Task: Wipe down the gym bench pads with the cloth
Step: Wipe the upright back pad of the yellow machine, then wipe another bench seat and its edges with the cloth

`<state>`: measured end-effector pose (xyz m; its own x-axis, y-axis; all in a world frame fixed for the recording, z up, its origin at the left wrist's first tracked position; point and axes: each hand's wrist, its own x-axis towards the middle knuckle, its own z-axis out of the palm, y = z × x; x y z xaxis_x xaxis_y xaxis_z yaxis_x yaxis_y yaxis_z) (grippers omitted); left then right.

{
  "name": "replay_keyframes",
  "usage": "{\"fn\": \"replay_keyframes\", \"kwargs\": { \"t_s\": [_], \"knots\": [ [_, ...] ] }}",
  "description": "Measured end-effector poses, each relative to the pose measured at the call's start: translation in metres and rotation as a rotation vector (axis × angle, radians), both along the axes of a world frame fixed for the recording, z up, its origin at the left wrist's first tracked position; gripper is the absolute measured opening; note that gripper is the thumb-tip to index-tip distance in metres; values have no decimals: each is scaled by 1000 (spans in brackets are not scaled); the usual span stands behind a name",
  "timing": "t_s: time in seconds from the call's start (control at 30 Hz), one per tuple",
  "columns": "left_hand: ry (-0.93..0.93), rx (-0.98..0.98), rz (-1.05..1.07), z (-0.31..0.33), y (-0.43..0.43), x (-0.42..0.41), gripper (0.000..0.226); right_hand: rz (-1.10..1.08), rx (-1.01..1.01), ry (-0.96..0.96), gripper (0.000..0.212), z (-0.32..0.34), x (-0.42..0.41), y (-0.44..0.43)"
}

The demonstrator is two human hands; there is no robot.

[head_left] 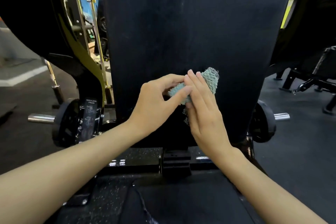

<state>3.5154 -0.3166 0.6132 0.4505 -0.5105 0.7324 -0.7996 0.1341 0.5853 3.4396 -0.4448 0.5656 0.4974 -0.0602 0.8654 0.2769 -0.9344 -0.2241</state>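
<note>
Both hands meet in the middle of the frame, low against the tall black back pad [190, 23] of a shoulder-press machine. The teal cloth [211, 80] is bunched between them. The left hand [158, 100] pinches the cloth's near end between thumb and forefinger. The right hand [205, 111] lays nearly straight fingers across it, and what looks like the thumb tip clamps it from below. A strip of netted backing hangs under that palm.

The cloth seems to be off the pad or only just brushing it, and looks as if it is being folded or re-gripped rather than pushed. Pale scuffs and streaks mark the pad in the upper centre, and no wet sheen shows anywhere, so most of the wiping appears to lie ahead. The dark surface along the bottom edge may be the seat, though that cannot be confirmed.

Above the hands the pad's face is broad and unobstructed, giving room for long strokes up and across. The pad narrows toward its foot. Its left edge runs close to the yellow-and-black frame [76, 49] in the left of the frame, and dark framework crowds the right edge. Below the hands sits the black mounting bracket [176, 162]. Weight plates flank it at lower left [65, 122] and lower right [263, 123], each with a chrome peg [41, 118] jutting outward, which makes the pad's base the tightest area for sweeping.
</note>
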Motion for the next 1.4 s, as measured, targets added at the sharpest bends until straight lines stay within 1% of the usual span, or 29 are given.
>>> {"fn": "replay_keyframes", "kwargs": {
  "t_s": [0.17,0.27,0.33,0.4,0.47,0.5,0.57,0.63,0.73,0.83,0.97,1.03,1.13,1.2,1.27,1.33,1.4],
  "knots": [
    [19,59,24,21,8,0,20,-12,24,124,58,23,-20,1],
    [34,131,38,26,21,-6,19,-66,34,221,58,29,-33,6],
    [65,171,47,24,32,-13,17,-101,69,282,50,28,-41,13],
    [115,213,63,17,45,-18,16,-75,125,353,30,23,-48,21],
    [159,276,82,5,59,-25,16,-1,269,437,11,14,-57,31],
    [187,307,92,-4,67,-28,16,37,378,486,7,9,-61,36],
    [264,357,109,-25,81,-36,16,87,606,580,8,-3,-70,47],
    [341,398,117,-45,95,-45,16,121,792,670,12,-15,-79,58],
    [420,434,147,-75,111,-57,17,160,978,782,14,-36,-90,72],
    [431,468,178,-99,122,-67,18,138,1100,838,13,-56,-99,82],
    [454,510,203,-133,132,-76,21,68,1181,900,17,-85,-104,96],
    [473,534,202,-148,133,-76,23,24,1202,890,18,-99,-102,103],
    [589,544,188,-166,132,-70,27,-28,1235,895,17,-116,-92,111],
    [716,527,176,-176,129,-65,37,-53,1254,906,18,-127,-84,112],
    [841,489,155,-184,123,-59,55,-73,1256,911,17,-136,-73,109],
    [850,492,169,-194,117,-51,68,-96,1223,907,16,-144,-58,102],
    [812,519,218,-202,112,-43,73,-108,1176,919,11,-150,-41,91]
  ]
}}
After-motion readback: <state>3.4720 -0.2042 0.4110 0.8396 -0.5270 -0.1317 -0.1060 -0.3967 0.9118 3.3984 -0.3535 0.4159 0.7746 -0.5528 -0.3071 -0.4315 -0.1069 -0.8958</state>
